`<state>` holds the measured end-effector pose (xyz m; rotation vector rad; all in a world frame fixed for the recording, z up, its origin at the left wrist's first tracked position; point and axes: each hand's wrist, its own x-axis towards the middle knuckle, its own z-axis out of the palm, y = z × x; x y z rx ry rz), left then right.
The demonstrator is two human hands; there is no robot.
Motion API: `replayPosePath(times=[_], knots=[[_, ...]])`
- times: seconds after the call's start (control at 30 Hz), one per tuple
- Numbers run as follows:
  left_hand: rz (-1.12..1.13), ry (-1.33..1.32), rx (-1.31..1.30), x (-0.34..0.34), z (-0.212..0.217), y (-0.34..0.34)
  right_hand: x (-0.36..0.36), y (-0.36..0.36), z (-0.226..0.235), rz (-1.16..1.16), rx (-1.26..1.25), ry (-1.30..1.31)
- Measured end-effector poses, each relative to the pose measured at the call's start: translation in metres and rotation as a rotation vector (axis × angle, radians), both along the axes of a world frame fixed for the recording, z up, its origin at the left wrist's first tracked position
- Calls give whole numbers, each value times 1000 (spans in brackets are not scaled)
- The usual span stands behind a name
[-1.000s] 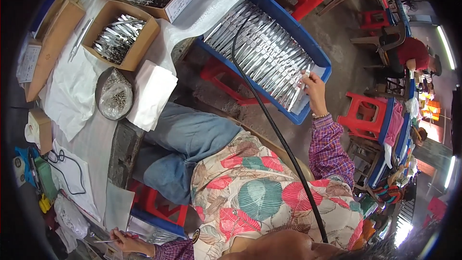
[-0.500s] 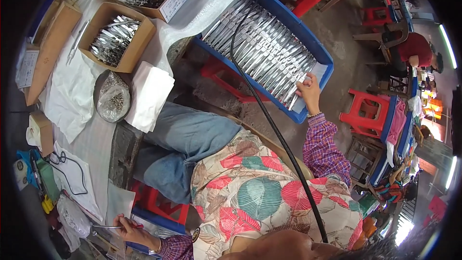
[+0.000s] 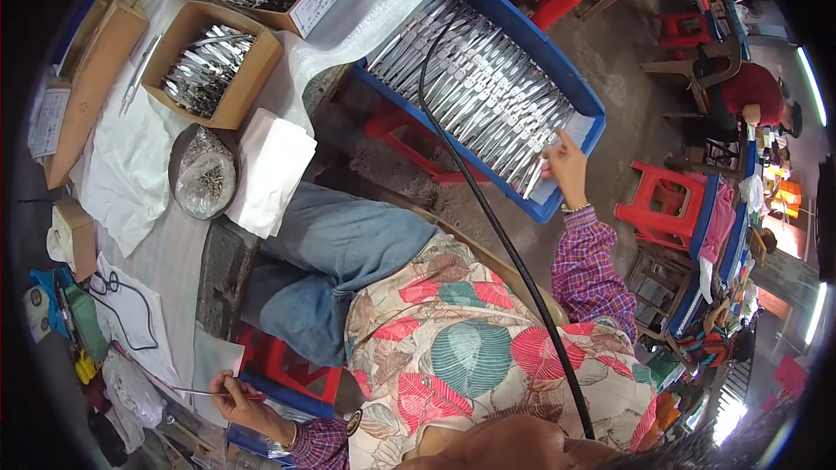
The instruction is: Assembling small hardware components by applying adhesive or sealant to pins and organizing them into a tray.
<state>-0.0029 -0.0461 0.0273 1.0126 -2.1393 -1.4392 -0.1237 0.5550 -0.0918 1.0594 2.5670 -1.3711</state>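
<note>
At the lower left, my left hand (image 3: 233, 400) is closed around a slim silver metal piece (image 3: 196, 392) that points left; a reddish bit shows at its other end. My right hand (image 3: 568, 169) is over the right end of a blue plastic tray (image 3: 596, 104). Its fingers are bent and partly apart, next to the last of the slim silver metal pieces (image 3: 488, 87), with nothing plainly seen in them. These pieces lie close together in slanting rows across the tray. A pale liner shows at the tray's right end.
A black cable (image 3: 514, 261) hangs across the view and over the tray. On the left worktable stand a cardboard box (image 3: 266, 65) of metal pieces, a bowl (image 3: 178, 200) with a bag of small parts, and white paper (image 3: 277, 165). Red stools (image 3: 657, 204) stand right; another person sits beyond.
My right hand has drawn back slightly to the right from the row of pieces. My left hand has risen a little, and the metal piece in it has tilted.
</note>
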Motion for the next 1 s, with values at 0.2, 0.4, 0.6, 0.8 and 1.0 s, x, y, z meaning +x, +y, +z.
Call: replayPosePath(times=[0.2,0.4,0.6,0.8,1.0], knots=[[-57,22,34,-18,-3,15,-9,-3,32,-217,-277,224],[-88,31,34,-24,6,10,-19,-71,64,-172,-413,165],[-130,-177,67,-52,3,8,3,-132,53,512,-567,-136],[-418,-103,-145,-127,19,3,2,-193,69,820,-732,-237],[-457,-4,-529,-216,34,-29,-18,-213,67,1040,-680,-71]])
